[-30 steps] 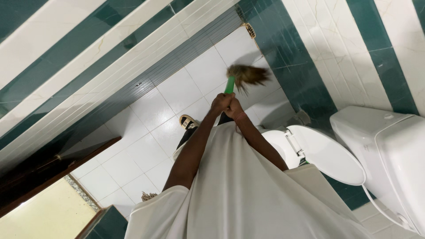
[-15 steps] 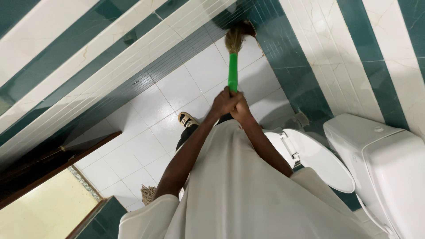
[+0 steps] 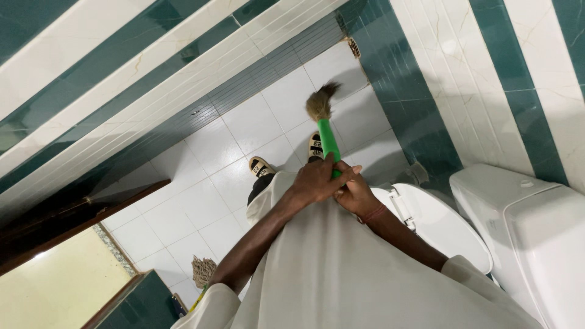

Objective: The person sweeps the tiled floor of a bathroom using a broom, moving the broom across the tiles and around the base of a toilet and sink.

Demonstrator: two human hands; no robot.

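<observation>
White tiled floor (image 3: pixel 210 201) — toilet (image 3: pixel 524 225), mop (image 3: pixel 203 270)

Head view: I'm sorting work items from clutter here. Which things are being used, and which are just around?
In use:
green-handled broom
left hand and right hand, both gripping its handle
white floor tiles

Just around:
toilet with lid closed
second broom head by the doorway

no packages, labels, signs, screens
</observation>
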